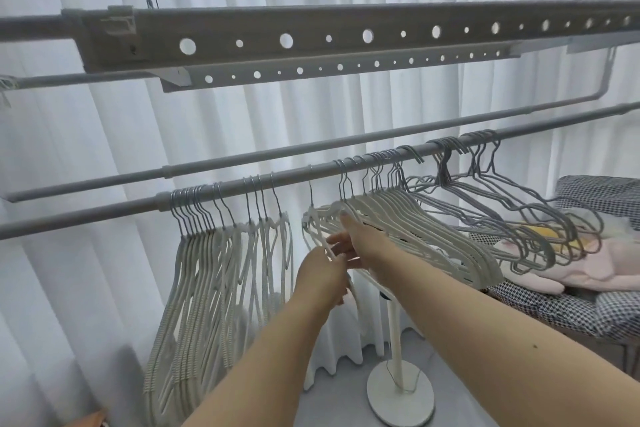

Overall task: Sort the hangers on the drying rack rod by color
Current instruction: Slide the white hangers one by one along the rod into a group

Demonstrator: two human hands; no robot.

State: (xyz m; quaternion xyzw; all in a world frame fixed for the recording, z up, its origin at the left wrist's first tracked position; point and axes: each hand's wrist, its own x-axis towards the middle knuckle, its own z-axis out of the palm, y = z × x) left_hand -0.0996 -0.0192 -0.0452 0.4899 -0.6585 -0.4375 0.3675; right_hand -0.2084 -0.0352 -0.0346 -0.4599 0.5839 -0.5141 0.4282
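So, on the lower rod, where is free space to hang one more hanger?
A short bare stretch of the lower rod lies between the left white bunch and the single hanger that both hands touch. Left of that bunch the rod is bare too. Right of the hands, white then grey hangers crowd it.
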